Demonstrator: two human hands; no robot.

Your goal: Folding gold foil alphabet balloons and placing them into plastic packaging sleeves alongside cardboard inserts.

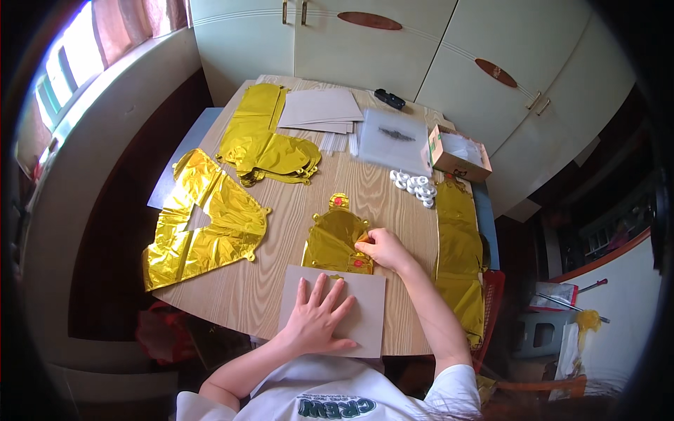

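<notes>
On the wooden desk (267, 281) the left hand (319, 319) lies flat, fingers spread and released, pressing on one grey card sheet (365, 316) at the near edge. The right hand (382, 247) has its fingers pinched on the right edge of one gold foil balloon (335, 240), which lies at mid-desk, its near end touching the card sheet. Three more lots of gold foil lie about: a large letter-shaped balloon (203, 228) on the left, a pile of balloons (267, 144) at the far left, a strip of foil (460, 259) along the right edge. A stack of grey sheets (319, 109) sits at the far side, beside one clear plastic bag (397, 137), one open cardboard box (458, 153) and a cluster of small white rolls (415, 187), too many to count.
</notes>
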